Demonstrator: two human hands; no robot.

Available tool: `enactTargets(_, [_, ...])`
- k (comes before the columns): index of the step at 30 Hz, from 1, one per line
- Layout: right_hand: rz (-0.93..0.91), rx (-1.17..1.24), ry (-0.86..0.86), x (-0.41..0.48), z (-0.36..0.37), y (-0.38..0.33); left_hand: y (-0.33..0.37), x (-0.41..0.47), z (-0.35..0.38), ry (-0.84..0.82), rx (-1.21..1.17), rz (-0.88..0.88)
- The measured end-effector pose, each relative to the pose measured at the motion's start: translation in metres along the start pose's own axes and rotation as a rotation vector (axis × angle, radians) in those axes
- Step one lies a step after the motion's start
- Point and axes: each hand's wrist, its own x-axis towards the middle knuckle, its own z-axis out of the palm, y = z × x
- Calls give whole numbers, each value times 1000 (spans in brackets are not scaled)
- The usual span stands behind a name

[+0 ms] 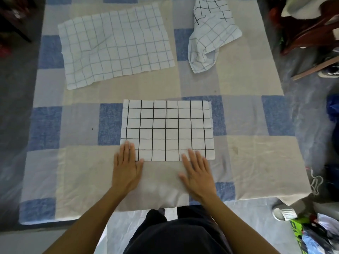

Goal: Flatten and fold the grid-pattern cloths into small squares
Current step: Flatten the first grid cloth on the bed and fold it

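Note:
A white cloth with a bold black grid (167, 130) lies flat as a neat rectangle on the checked blanket (80, 125) in front of me. My left hand (126, 166) lies flat with straight fingers, its fingertips on the cloth's near left corner. My right hand (199, 173) is also flat, fingers spread, fingertips on the near edge towards the right corner. A second grid cloth (115, 45), paler and wrinkled, is spread out at the far left. A third grid cloth (211, 35) sits crumpled at the far right.
The blue, grey and beige blanket covers the floor area. A dark chair or furniture piece (311, 32) stands at the far right, with shoes (330, 71) and a white slipper (283, 214) beside the blanket. A blue object (333, 110) lies at the right edge.

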Motion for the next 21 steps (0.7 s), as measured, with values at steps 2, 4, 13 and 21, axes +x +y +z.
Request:
enactTargets(2, [36,-9,13,-12,-3,20,-3,1,-4,-18,10,-1])
enactTargets(4, [47,-18,-5,-17,-5,28,0,0,-6,-25,19,-13])
enactTargets(13, [114,63,47,-13,-8,1,50,-6,-11,119,105,389])
enactTargets(21, [59,103,64,0,-6,-25,70,13,-7,309,43,518])
